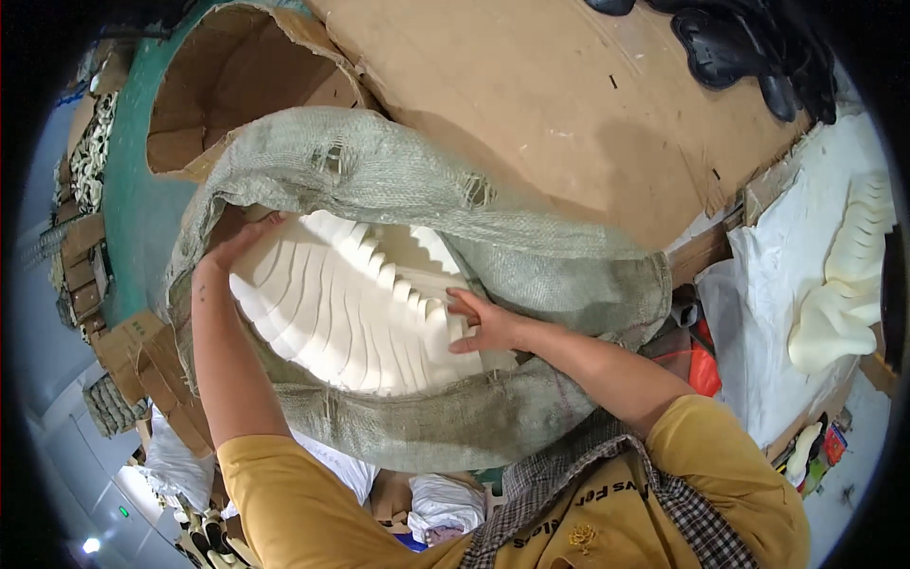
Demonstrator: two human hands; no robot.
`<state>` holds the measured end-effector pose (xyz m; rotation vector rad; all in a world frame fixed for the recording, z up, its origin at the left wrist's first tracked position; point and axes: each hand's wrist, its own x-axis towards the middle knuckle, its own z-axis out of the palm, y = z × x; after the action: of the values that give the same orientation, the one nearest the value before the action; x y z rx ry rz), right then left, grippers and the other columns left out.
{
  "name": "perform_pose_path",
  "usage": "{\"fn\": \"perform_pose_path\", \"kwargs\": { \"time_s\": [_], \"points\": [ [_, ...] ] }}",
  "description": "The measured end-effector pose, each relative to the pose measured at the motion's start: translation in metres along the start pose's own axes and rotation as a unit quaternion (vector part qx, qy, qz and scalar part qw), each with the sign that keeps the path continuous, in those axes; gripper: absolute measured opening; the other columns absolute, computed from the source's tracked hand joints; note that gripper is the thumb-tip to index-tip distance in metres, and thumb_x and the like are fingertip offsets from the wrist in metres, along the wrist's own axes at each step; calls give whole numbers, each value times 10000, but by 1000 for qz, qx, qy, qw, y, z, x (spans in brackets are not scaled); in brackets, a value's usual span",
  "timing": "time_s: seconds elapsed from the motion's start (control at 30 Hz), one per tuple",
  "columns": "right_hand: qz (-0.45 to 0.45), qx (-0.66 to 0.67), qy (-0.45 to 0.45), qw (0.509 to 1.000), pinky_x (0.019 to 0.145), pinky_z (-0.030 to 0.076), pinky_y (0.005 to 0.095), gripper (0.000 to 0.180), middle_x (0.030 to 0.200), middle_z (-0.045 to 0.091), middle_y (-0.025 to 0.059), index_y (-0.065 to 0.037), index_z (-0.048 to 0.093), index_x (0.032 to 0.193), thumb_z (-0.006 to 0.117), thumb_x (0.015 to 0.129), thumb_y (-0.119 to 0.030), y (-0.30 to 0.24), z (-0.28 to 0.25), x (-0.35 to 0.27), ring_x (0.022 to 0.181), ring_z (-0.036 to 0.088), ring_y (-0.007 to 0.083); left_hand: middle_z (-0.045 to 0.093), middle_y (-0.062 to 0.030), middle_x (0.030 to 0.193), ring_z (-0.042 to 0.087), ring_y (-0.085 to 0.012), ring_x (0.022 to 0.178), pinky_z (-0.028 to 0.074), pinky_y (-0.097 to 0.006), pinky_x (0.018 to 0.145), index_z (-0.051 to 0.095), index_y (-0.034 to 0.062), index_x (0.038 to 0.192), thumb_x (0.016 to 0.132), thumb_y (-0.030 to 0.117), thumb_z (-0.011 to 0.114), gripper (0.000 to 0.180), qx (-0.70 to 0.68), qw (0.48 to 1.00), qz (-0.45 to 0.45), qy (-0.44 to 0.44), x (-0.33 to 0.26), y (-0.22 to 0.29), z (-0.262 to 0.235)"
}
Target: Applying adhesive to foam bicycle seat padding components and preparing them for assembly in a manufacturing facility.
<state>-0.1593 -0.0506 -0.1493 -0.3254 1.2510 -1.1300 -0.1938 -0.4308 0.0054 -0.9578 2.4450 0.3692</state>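
A wide grey-green woven sack (408,431) lies with its mouth open in front of me, its rim rolled down. Inside it rests a row of nested, cream-white moulded pieces (327,303), which look like foam, with curved rims and thin edges. My left hand (248,242) reaches into the sack at the left end of the row and grips it, its fingertips partly hidden. At the right end my right hand (485,324) presses its bent, slightly parted fingers against the pieces, so the row sits between both hands.
Behind the sack stands an open cardboard box (237,85) beside a large cardboard-covered surface (531,104). Black moulded parts (730,47) lie at its far right. More cream-white pieces (834,318) sit on a white-covered table (758,284) to the right. Cartons (152,370) stand at left.
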Motion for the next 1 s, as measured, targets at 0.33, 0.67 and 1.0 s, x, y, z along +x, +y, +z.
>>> {"fn": "perform_pose_path", "kwargs": {
  "time_s": [0.33,0.67,1.0],
  "points": [
    [-45,-77,-38,995,1022,326,332,1004,1336,379,214,-65,168,1406,792,646,-268,16,38,-68,1230,399,300,452,-107,1321,374,-253,1251,281,-345,1042,431,43,1287,835,326,592,556,-46,992,110,43,-40,-78,2],
    [-98,-194,96,971,958,395,375,994,1336,385,207,-54,168,1396,743,652,-375,-57,90,-34,1172,454,342,430,-107,1342,329,-259,1285,251,-355,1057,426,52,1298,903,348,443,494,23,987,120,108,-33,-126,20],
    [5,-233,-31,972,863,452,361,843,1161,549,158,-108,308,1349,700,619,-266,-87,92,-17,1062,536,301,509,-99,1250,457,-255,1161,344,-334,979,482,22,1241,784,226,609,516,-233,969,20,81,-47,-162,14]
  ]
}}
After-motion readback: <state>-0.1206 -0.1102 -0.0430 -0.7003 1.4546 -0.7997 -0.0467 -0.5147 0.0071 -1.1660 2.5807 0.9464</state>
